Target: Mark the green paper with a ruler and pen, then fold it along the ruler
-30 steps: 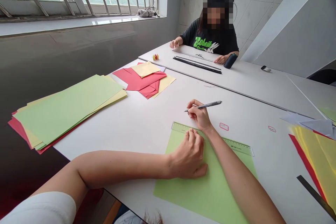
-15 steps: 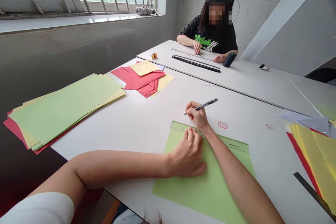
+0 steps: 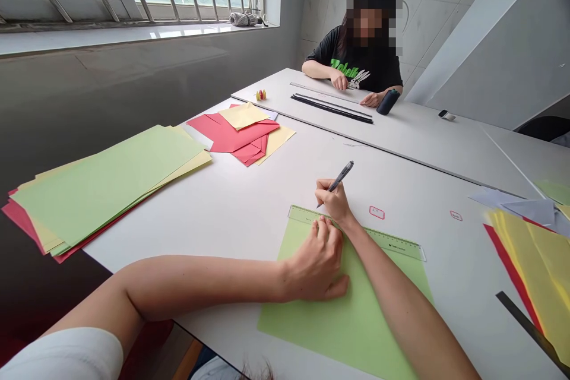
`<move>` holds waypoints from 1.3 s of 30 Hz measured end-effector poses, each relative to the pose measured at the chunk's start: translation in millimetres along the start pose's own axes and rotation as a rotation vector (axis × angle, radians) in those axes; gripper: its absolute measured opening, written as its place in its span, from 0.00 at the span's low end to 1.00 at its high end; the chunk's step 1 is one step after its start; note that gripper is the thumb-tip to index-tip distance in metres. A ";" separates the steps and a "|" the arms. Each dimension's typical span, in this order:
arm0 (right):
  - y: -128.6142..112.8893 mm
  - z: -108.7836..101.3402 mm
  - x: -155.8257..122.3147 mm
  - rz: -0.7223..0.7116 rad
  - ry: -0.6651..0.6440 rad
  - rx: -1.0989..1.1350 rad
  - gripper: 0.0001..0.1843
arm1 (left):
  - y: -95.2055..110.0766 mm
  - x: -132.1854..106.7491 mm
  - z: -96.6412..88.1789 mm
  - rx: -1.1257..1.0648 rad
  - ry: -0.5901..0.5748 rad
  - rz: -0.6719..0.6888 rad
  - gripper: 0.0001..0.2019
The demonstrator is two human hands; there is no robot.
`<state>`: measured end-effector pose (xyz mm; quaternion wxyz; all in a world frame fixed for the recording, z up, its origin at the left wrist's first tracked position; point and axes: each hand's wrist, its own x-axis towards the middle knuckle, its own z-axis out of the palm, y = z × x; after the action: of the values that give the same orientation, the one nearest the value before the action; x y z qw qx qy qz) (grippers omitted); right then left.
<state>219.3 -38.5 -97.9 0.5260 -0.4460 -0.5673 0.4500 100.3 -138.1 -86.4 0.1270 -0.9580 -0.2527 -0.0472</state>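
A clear green plastic ruler [image 3: 356,231] lies across the top of a light green paper sheet [image 3: 347,309] on the white table [image 3: 249,214]. My left hand [image 3: 316,264] presses on the sheet, its fingertips on the ruler's edge. My right hand [image 3: 333,202] holds a grey-and-black pen [image 3: 341,178] just above the ruler, tip pointing down at the paper. The pen tip is not touching the sheet as far as I can see. The ruler's middle is hidden under my hands.
Stacked green, yellow and red paper [image 3: 107,184] lies to the left, with red and yellow sheets [image 3: 236,130] beyond. More coloured paper [image 3: 525,267] and a black ruler [image 3: 525,326] lie right. A co-worker [image 3: 356,53] sits across the far table [image 3: 378,124] beside black strips [image 3: 332,108].
The pen has tilted more upright and my right hand has dropped toward the ruler. My left hand stays in place. The co-worker's hand has moved right along the far table.
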 end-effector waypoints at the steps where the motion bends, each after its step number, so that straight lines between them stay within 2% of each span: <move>1: 0.5 0.5 0.7 0.001 0.000 -0.001 0.13 | 0.2 -0.1 0.3 -0.002 0.002 0.000 0.36; 4: -5.4 -3.7 5.6 -0.004 0.024 0.016 0.10 | 0.3 -0.6 0.4 -0.006 0.006 0.001 0.36; 7: -27.1 -22.0 6.7 -0.020 0.091 0.031 0.04 | 0.2 -1.0 0.1 -0.012 0.004 -0.005 0.37; 9: -46.2 -40.1 -3.1 -0.052 0.131 -0.033 0.09 | 0.1 -1.0 0.2 -0.014 0.001 -0.009 0.37; 12: -64.5 -64.6 -40.5 -0.074 0.118 -0.305 0.17 | -0.2 -0.7 0.5 -0.021 -0.007 -0.014 0.38; 14: -62.6 -73.4 -76.4 -0.106 0.152 -0.498 0.16 | -0.4 -0.5 0.2 -0.034 -0.008 -0.020 0.39; 17: -42.7 -75.4 -130.1 -0.233 0.187 -0.809 0.13 | -0.6 0.0 -1.2 -0.056 0.005 -0.023 0.38; 19: -27.2 -72.5 -157.2 -0.311 0.185 -0.951 0.18 | -0.6 0.3 -2.4 -0.059 0.007 -0.027 0.38; 22: -11.9 -67.2 -179.1 -0.346 0.153 -1.074 0.27 | -0.7 0.6 -3.5 -0.044 -0.010 -0.031 0.37; 28: -5.4 -62.6 -183.1 -0.403 0.129 -1.194 0.29 | -1.8 0.3 -3.3 -0.059 -0.019 -0.039 0.36; 39: -1.3 -64.3 -185.2 -0.421 0.119 -1.250 0.27 | -1.7 -0.4 -2.4 -0.026 -0.019 -0.022 0.37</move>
<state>292.5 -217.5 -130.1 0.2753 -0.5709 -0.7668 -0.1017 99.1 -137.5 -83.8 0.1113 -0.9571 -0.2639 -0.0427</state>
